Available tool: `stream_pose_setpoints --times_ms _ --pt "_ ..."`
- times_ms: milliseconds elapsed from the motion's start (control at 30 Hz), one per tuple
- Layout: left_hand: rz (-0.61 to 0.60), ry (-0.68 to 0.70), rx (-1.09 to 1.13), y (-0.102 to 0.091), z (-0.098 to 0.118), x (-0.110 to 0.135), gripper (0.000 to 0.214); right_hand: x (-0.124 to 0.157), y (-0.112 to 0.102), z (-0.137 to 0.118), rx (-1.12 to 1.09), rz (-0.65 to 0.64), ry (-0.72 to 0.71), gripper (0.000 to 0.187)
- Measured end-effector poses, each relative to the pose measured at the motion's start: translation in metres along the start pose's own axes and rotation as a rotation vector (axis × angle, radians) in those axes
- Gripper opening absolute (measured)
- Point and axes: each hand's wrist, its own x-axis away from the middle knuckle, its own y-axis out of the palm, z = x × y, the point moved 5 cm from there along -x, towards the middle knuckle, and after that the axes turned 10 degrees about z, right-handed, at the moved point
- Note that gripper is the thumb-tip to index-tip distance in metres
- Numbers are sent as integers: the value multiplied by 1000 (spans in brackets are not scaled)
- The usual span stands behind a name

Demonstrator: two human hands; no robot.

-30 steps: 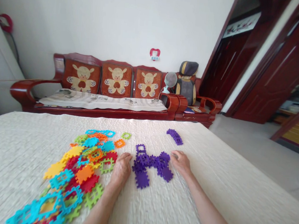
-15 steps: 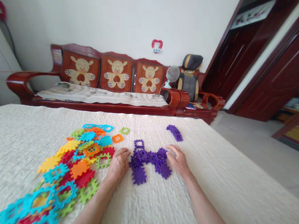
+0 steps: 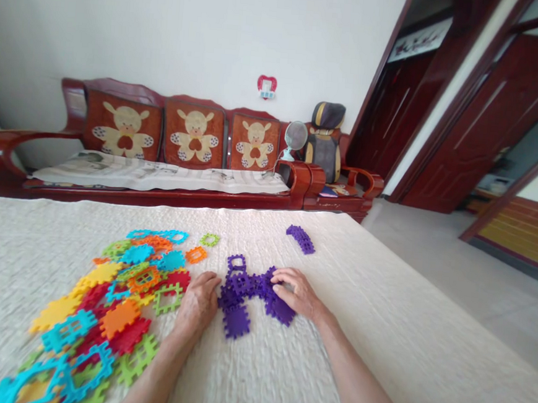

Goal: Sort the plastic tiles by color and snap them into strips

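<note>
purple pieces (image 3: 237,322): matt plastic | table cover (image 3: 381,310): rough cloth | sofa frame (image 3: 157,200): glossy wood | cushions (image 3: 194,135): seemingly plush

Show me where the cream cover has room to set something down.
Bare cream cover lies right of the right hand and purple strip, between the forearms, and left of the multicoloured pile. It is crowded at that pile, beside the left hand, and at the purple cluster between the hands.

Wide cream-covered table (image 3: 407,336) here, and down its left half sprawls a heap of bright notched pieces (image 3: 120,319), reaching up towards the far edge! An orange frame (image 3: 189,256) and a green frame (image 3: 202,240) sit just beside it. Purple pieces (image 3: 237,321) bunch mid-table; a purple strip (image 3: 301,239) lies near the far right corner.
</note>
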Motion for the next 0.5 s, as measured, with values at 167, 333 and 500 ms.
stream_pose_setpoints --times_ms 167,333,500 --pt "39 49 -14 1 -1 0 34 1 5 -5 12 -17 -7 25" --pt "72 82 0 1 -3 0 33 0 11 -15 7 109 -38 17" --pt "57 63 5 2 -2 0 32 -3 -4 3 -114 267 122 21"
